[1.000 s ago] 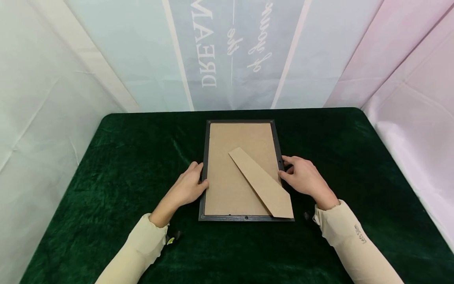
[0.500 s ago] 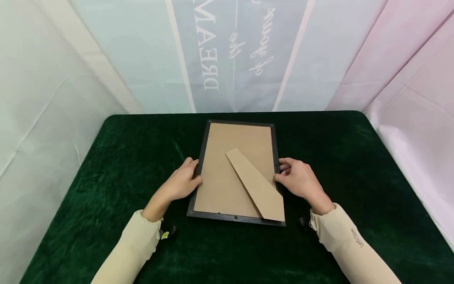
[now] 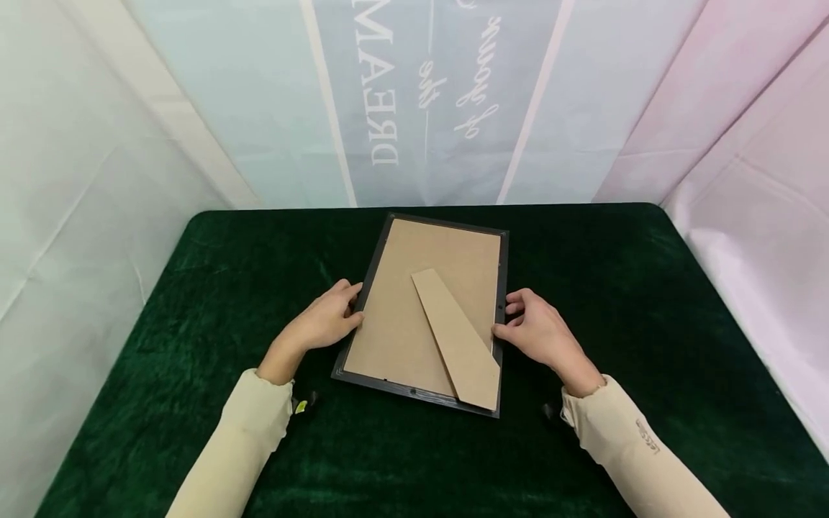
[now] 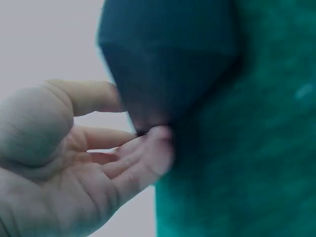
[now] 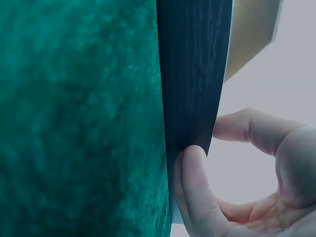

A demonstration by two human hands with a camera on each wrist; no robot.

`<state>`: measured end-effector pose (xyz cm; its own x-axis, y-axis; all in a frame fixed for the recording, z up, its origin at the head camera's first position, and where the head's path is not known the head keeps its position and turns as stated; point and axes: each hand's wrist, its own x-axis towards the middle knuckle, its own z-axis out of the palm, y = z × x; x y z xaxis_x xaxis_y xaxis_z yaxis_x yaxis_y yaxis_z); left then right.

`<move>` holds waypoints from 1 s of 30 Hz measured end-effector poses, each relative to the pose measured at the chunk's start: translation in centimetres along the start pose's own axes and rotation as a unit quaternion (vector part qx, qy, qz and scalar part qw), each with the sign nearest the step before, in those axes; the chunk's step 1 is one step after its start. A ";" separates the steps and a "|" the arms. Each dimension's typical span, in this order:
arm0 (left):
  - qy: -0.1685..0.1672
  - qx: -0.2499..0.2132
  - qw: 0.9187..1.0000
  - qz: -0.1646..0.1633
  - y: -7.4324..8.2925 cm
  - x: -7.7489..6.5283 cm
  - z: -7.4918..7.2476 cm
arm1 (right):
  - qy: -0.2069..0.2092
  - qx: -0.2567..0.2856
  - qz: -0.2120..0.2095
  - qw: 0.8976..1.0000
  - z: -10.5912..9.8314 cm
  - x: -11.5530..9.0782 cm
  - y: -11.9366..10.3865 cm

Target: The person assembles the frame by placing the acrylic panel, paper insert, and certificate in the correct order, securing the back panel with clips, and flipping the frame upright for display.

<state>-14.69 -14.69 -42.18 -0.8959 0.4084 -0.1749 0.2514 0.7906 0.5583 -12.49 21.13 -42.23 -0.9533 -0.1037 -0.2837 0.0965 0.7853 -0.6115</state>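
A picture frame (image 3: 388, 302) with a black wood-grain border lies back side up between my hands, turned at an angle. Its tan backing bears a slanted cardboard easel stand (image 3: 456, 345) that reaches the lower right corner. My left hand (image 3: 322, 316) grips the frame's left edge, thumb on top. On the opposite edge my right hand (image 3: 542, 329) pinches the border, thumb on the upper face and fingers at the outer side. In the right wrist view the dark frame side (image 5: 192, 74) runs between thumb and fingers. The left wrist view is blurred around the frame's dark side (image 4: 168, 59).
The frame is over a table covered in dark green velvet (image 3: 227, 288). Behind it hangs a pale printed cloth backdrop (image 3: 427, 101) with mirrored lettering. White cloth walls (image 3: 84, 180) close in the left and right sides.
The picture frame has turned clockwise, its near end swinging left and its far end shifting slightly right. Both hands have moved left with it, keeping their hold on the edges.
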 end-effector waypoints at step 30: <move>0.020 0.267 0.915 0.302 11.1 -2.2 6.6 | -0.021 -0.034 -0.051 0.998 -0.8 -0.4 0.6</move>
<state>-7.55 -3.78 -41.00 -0.5444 0.8358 0.0711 0.8386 0.5407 0.0661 -12.29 22.15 -41.93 -0.9442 -0.2101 -0.2536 -0.0217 0.8082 -0.5886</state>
